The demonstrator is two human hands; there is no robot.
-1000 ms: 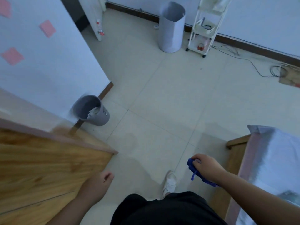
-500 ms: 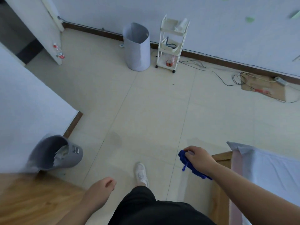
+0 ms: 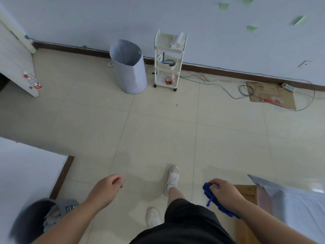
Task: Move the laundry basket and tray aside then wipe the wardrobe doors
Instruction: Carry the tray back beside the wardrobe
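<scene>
Holding: right hand (image 3: 226, 194) is curled round a bunched-up blue cloth (image 3: 208, 190), and a bit of the cloth pokes out under the wrist.
Left hand (image 3: 105, 189): nothing in it, fingers loosely curled, palm down over the floor (image 3: 158, 129).
Basket (image 3: 129, 71): tall, pale grey, upright on the tiles by the far wall (image 3: 211, 23), well away from both hands.
Cart (image 3: 168, 85): white three-tier tray thing on wheels, just right of the basket and backed up to the wall. There's cable stuff in the middle tray and something red and white in the bottom one, can't tell what.
Door (image 3: 15, 64): white, far left, with a plastic bottle (image 3: 32, 81) (red cap, red label) down by its bottom edge.
Bin (image 3: 40, 221): grey, bottom left corner, crumpled paper inside, pretty blurry.
Bed (image 3: 290, 208): bottom right, pale sheet over a wooden frame, right next to the right hand.
Cardboard (image 3: 274, 95): lying flat near the far wall on the right, with black cables (image 3: 228, 93) looping around it and a power strip (image 3: 288, 87) at its top edge.
Notes (image 3: 251, 28): a few green ones stuck on the wall, top right.
Shoes (image 3: 173, 178): white, one foot ahead of the other, black shorts (image 3: 184, 226) above them.
</scene>
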